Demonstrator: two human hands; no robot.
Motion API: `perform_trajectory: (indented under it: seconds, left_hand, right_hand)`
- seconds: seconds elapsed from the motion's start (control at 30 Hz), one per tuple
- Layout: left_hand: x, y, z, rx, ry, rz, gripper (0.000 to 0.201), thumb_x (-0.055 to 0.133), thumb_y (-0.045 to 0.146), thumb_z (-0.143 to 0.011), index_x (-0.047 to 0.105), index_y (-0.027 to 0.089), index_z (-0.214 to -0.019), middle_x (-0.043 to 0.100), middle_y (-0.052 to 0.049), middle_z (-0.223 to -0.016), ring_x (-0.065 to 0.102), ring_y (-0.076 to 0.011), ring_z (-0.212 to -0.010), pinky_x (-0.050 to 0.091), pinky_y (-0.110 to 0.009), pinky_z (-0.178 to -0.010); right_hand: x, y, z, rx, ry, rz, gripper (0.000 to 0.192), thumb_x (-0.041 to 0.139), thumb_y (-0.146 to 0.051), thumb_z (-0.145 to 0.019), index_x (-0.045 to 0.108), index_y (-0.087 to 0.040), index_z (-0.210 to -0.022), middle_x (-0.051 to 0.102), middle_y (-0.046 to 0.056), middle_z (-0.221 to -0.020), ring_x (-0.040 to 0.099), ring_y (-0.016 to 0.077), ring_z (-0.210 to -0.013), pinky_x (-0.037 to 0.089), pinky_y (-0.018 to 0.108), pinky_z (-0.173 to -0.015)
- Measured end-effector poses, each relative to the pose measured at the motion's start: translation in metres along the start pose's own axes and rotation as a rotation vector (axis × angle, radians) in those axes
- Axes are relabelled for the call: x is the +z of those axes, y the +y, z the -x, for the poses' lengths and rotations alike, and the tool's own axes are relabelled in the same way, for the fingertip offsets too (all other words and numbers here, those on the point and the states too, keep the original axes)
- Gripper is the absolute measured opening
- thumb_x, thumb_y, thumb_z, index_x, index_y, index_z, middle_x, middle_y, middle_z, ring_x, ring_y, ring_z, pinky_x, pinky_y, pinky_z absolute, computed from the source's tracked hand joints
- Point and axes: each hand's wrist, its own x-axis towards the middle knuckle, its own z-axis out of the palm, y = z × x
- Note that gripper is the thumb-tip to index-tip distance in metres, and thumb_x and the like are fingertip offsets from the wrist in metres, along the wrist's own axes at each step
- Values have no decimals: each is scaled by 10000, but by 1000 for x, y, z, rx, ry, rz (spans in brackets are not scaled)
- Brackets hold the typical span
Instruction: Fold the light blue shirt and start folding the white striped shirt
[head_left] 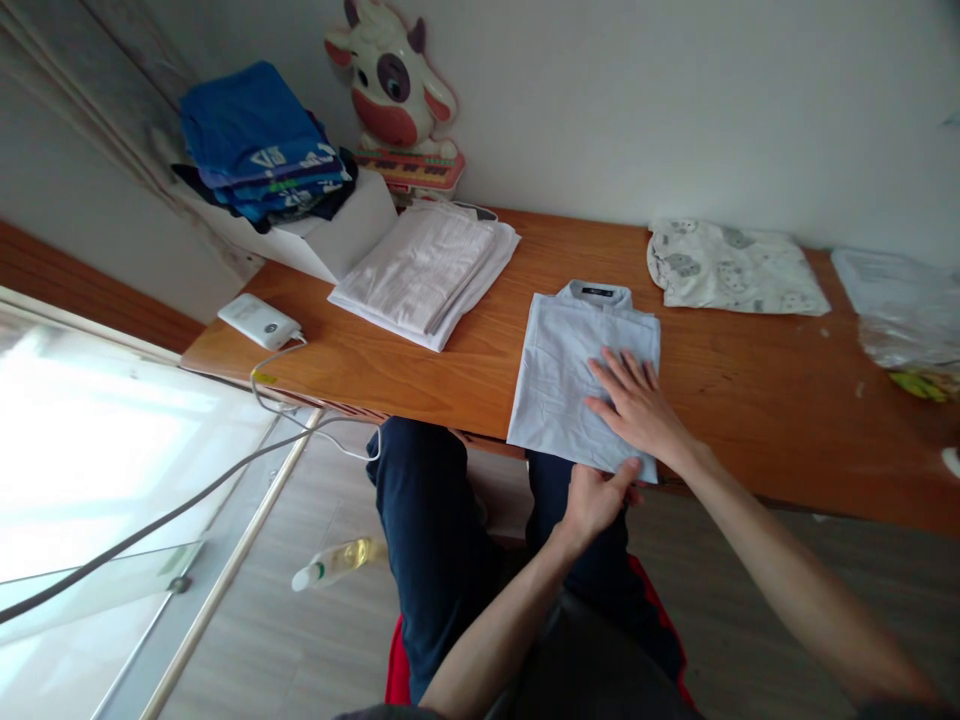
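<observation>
A: Where can we pass?
B: Bare table (pixel 465 350) between the white stack (pixel 427 270) and shirt (pixel 570 370).
A: And rightward?
B: Open wood until the bag (pixel 900 310); patterned cloth (pixel 735 270) blocks the back.

The right hand (pixel 636 402) covers part of the folded light blue shirt (pixel 570 370), whose collar label is too small to read, while right of the shirt, the clear plastic bag (pixel 904 315) is cut off by the picture's edge.
</observation>
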Motion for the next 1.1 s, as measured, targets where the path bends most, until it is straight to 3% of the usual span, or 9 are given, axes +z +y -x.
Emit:
perform_trajectory:
  seconds: [0.13,0.47,0.63,0.73,0.83,0.97,1.1]
  left_hand:
    - [10,-4,1,22,59,0,654,707,728,-903,819,90,-814,738,-117,-608,619,-140,-483,415,-243,-493]
    - [13,-1,4,74,79,-36,720,641,739,-947,865,71,-797,732,-135,-561,512,-100,-429,344,-251,-499]
    - [8,-2,4,36,-24,5,782,656,817,-887,860,63,-921,766,-144,-653,620,-131,-507,442,-246,-538]
    - [-14,0,12,14,-57,-10,798,671,849,-851,839,86,-1014,809,-154,-814,671,-143,-571,446,-231,-518]
    - [-51,14,24,51,71,-16,764,640,850,-872,820,115,-984,795,-122,-805,683,-149,-596,457,-228,-530]
    - [-99,40,28,127,257,-28,813,486,859,-946,806,127,-792,748,-111,-680,675,-176,-587,487,-266,-558]
    - [-121,48,24,195,320,-172,755,561,791,-957,758,153,-605,691,-97,-554,618,-167,-515,476,-286,-570]
  right_hand:
    - [16,3,5,72,29,63,735,368,-559,-1105,202,-288,-1768,100,43,-1847,114,390,-1697,155,697,-1341]
    - [22,59,-88,216,35,70,829,274,-644,-1088,221,-161,-1760,164,129,-1833,164,399,-1683,186,640,-1346]
    - [18,66,-101,204,25,18,831,282,-648,-1091,265,-133,-1743,189,139,-1827,163,385,-1686,176,617,-1354]
    - [9,57,-86,164,93,0,775,286,-598,-1111,281,-141,-1737,210,129,-1823,169,369,-1686,130,634,-1358]
    - [2,43,-55,179,187,-5,729,292,-607,-1119,339,-202,-1724,230,106,-1821,165,403,-1677,99,691,-1339]
    - [8,33,-13,234,90,-13,772,339,-692,-1085,343,-262,-1726,219,102,-1823,164,500,-1655,149,822,-1262]
    - [20,38,0,173,43,43,835,371,-694,-1067,237,-248,-1759,173,100,-1833,130,466,-1676,176,779,-1292]
